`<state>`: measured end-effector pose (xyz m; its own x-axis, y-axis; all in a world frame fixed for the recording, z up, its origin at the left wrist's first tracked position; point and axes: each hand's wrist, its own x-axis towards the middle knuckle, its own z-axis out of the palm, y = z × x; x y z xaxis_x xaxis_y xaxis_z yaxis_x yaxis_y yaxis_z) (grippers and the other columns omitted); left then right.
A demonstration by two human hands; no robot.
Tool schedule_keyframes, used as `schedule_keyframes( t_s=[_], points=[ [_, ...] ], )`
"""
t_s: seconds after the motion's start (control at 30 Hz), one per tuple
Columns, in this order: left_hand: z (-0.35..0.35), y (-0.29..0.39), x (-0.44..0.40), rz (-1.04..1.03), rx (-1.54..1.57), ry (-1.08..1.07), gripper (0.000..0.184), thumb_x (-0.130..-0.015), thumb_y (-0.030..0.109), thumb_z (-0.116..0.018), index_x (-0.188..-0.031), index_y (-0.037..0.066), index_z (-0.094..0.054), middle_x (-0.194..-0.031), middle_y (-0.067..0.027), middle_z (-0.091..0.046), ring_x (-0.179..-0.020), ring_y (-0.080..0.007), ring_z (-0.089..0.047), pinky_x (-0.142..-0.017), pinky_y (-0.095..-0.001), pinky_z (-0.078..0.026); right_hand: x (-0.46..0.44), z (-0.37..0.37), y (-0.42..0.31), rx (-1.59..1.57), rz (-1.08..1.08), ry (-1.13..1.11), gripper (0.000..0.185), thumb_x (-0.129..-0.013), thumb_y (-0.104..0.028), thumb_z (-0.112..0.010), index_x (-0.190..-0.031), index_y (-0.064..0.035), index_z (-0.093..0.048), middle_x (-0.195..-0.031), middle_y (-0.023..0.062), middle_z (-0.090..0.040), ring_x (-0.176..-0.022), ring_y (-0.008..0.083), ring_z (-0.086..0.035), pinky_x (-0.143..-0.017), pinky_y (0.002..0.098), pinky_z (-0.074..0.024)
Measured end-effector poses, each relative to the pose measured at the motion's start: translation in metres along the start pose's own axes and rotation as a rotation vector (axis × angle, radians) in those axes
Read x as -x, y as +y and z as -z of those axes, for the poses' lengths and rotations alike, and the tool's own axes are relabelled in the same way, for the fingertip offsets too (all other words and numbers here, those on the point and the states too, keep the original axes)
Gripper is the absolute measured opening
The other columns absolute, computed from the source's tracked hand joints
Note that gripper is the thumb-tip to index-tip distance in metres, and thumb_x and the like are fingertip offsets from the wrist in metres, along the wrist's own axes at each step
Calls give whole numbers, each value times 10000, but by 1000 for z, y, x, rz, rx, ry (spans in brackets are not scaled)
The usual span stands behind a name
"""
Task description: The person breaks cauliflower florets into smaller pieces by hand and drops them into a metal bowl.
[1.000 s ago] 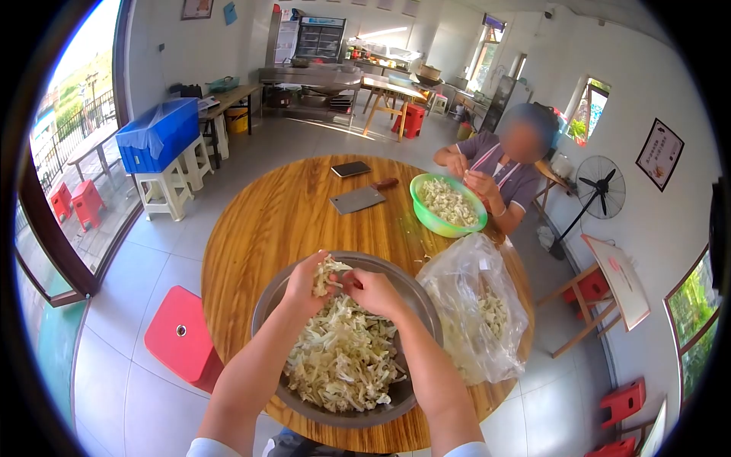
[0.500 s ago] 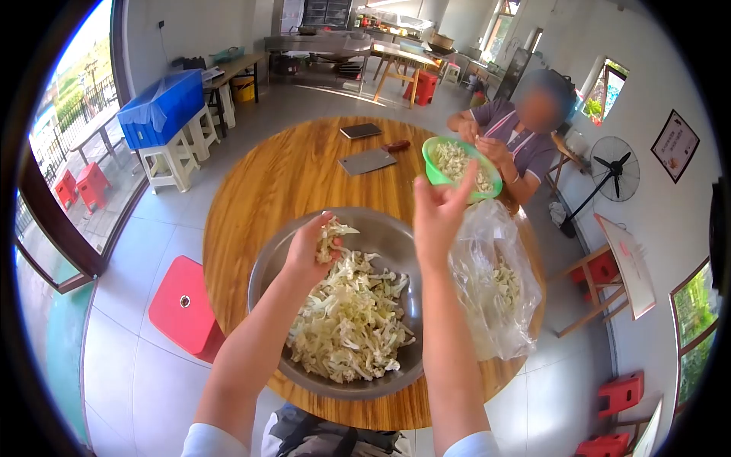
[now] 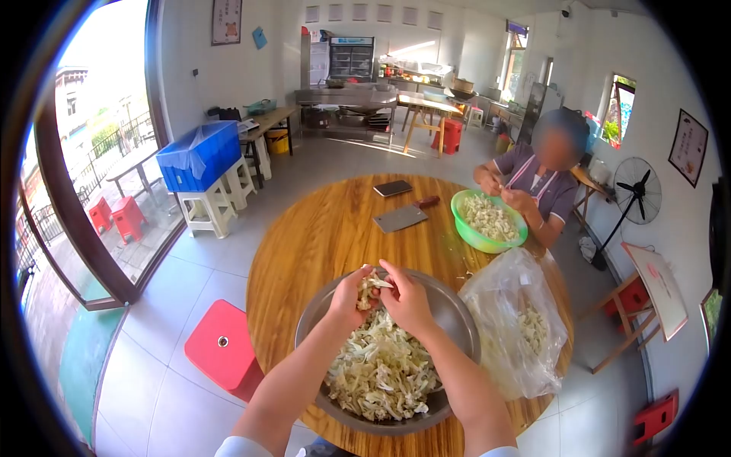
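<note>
Over a wide steel bowl, my left hand is closed around a pale cauliflower piece. My right hand meets it from the other side, thumb and fingers closed on the same piece; its fingertips are partly hidden. Beneath both hands, torn cauliflower florets heap up in the bowl. To the right of the bowl lies a clear plastic bag with more florets inside.
Across the round wooden table, a person works over a green basin of florets. A cleaver and a dark phone lie towards the far edge. A red stool stands at the left.
My right hand has come down and inward from its raised position to the cauliflower piece in my left hand. The view has tilted up, showing more of the room.
</note>
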<state>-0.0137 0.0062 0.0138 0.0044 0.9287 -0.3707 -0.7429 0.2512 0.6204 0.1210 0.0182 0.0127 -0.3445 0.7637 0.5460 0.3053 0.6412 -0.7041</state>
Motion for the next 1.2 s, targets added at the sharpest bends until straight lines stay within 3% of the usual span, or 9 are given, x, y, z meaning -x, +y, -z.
schedule_keyframes(
  t_s=[0.1,0.33,0.67,0.8,0.9,0.93,1.03,1.07,1.2],
  points=[
    [6,-2,-1,-21,-5,-28,184,-880,280,-532,-907,99,-549,-736,-30,-562,-590,-134,-524,-511,-262,-410,0,4,-7,-16,57,-46,375,-807,-73,-556,-1180,-55,-531,-923,128,-601,-775,264,-614,-694,354,-490],
    [4,-3,0,-62,-48,-57,169,-885,282,-522,-919,117,-536,-765,-16,-568,-619,-132,-535,-542,-258,-424,-1,-3,-8,16,65,40,250,-856,-157,-601,-1065,-21,-581,-898,142,-615,-735,217,-631,-623,282,-495],
    [3,-9,3,23,29,-228,142,-873,276,-553,-899,138,-532,-773,0,-560,-608,-114,-516,-487,-243,-380,-5,3,-3,-198,-189,156,219,-876,-194,-601,-905,22,-604,-709,22,-609,-664,55,-555,-581,216,-435],
    [-1,-8,5,8,4,-114,153,-862,282,-563,-891,132,-548,-766,3,-562,-602,-106,-506,-483,-241,-372,-3,1,4,-172,-208,124,237,-879,-228,-596,-895,9,-599,-708,32,-615,-622,83,-553,-566,233,-439],
    [-5,-6,8,6,-5,-22,166,-852,294,-574,-880,131,-557,-761,8,-566,-604,-104,-501,-497,-238,-375,-3,-5,1,-458,-304,108,247,-880,-243,-596,-919,0,-590,-712,25,-613,-635,76,-574,-577,225,-441],
    [-11,-3,15,-2,-8,-19,166,-847,301,-582,-876,139,-563,-769,15,-566,-611,-101,-496,-510,-243,-371,-3,-4,2,-375,-256,105,250,-886,-255,-586,-937,-10,-582,-713,21,-612,-652,75,-613,-581,218,-447],
    [-10,-1,14,22,-49,-25,150,-852,292,-576,-877,145,-555,-788,14,-560,-614,-103,-494,-505,-247,-358,-5,-1,-1,-213,-220,102,224,-898,-236,-573,-902,-12,-576,-717,1,-587,-620,41,-547,-554,192,-412],
    [-9,0,13,23,-51,-52,149,-853,287,-575,-878,142,-550,-785,11,-558,-614,-105,-495,-504,-248,-359,-5,2,-8,-352,-325,77,231,-891,-247,-584,-893,-17,-577,-705,-9,-575,-610,39,-512,-551,193,-404],
    [-10,-2,15,10,-64,-62,150,-856,272,-576,-881,131,-533,-772,4,-549,-615,-111,-496,-502,-252,-362,-6,2,7,-259,-297,102,250,-884,-280,-592,-882,-29,-584,-694,-16,-566,-604,39,-484,-549,199,-396]
  ],
)
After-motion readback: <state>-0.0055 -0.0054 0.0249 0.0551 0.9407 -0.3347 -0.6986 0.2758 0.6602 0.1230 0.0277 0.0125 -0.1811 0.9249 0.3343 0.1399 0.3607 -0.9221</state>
